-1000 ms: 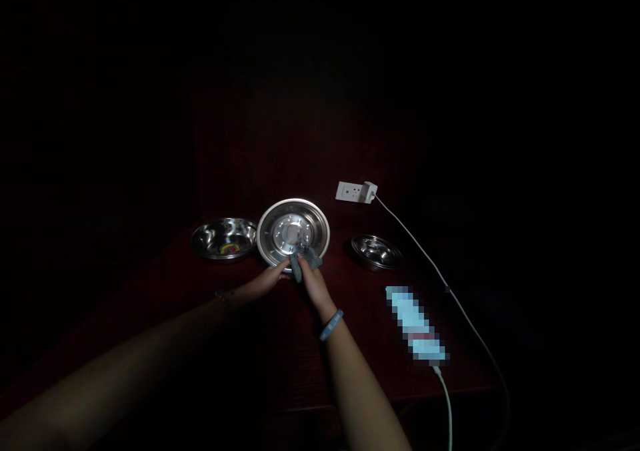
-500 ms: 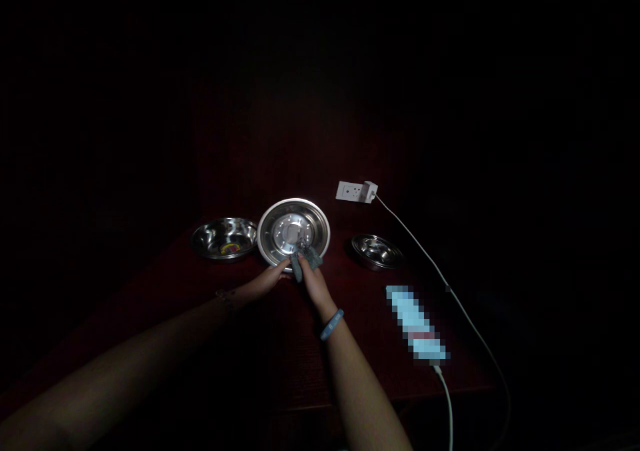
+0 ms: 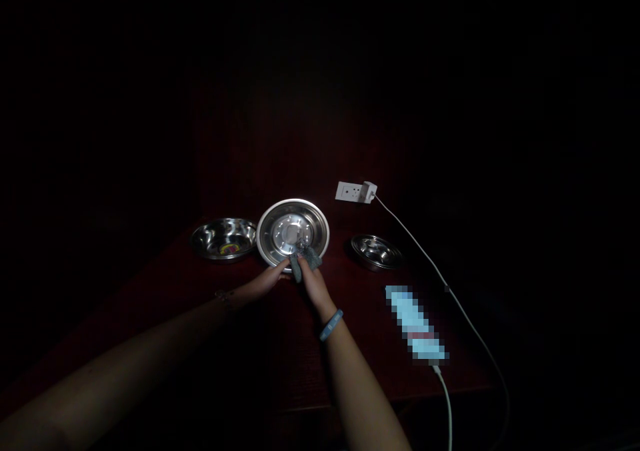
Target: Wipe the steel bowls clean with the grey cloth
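Observation:
A shiny steel bowl point(image 3: 276, 227) is tilted up with its inside facing me. My left hand point(image 3: 273, 278) grips its lower rim, thumb in front and fingers partly hidden beneath. In my right hand point(image 3: 312, 283) is a grey-green cloth point(image 3: 313, 259), held at the bowl's lower inner edge. Both hands are close together, thumbs nearly touching. Left of the held bowl rests a second steel bowl point(image 3: 207, 239) with a yellow and red sticker inside. A smaller steel bowl point(image 3: 376, 251) lies to the right.
The dark red table point(image 3: 280, 364) ends at a front edge near me. On its right side lies a blurred-out phone-like object point(image 3: 415, 321) with a white cable point(image 3: 449, 397). A white socket panel point(image 3: 349, 191) holds a charger point(image 3: 370, 191), its cord running down the right. Surroundings are very dark.
Almost nothing differs. The whole view has shifted very slightly; both hands, the bowl and the cloth keep the same positions relative to each other.

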`<state>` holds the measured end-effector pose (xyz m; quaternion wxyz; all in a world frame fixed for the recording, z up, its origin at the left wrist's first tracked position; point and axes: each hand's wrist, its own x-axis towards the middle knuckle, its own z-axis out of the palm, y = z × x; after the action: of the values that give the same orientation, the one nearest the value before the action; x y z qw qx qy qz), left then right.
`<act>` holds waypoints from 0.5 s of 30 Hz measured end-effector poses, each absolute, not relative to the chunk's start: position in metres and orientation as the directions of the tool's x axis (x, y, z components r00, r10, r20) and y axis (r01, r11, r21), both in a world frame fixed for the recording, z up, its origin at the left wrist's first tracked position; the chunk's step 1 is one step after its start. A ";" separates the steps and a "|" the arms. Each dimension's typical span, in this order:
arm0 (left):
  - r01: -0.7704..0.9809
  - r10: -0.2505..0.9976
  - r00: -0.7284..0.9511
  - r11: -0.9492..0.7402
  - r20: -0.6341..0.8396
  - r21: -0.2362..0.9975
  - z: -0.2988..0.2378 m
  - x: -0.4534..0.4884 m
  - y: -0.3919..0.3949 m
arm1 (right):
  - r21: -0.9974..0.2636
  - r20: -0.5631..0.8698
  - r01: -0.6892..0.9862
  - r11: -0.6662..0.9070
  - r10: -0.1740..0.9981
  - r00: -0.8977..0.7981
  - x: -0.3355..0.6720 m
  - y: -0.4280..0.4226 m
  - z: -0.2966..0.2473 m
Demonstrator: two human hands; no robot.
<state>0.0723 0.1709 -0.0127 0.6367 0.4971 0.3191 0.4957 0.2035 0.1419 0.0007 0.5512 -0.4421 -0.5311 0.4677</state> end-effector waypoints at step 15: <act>-0.295 0.953 0.296 0.019 0.072 0.955 -0.009 0.073 0.169 | -0.986 0.160 -0.049 0.161 0.987 0.006 0.204 0.142 -0.001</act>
<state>0.0732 0.1692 -0.0094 0.6326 0.4977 0.3305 0.4928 0.2039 0.1424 -0.0005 0.5515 -0.4462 -0.5255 0.4697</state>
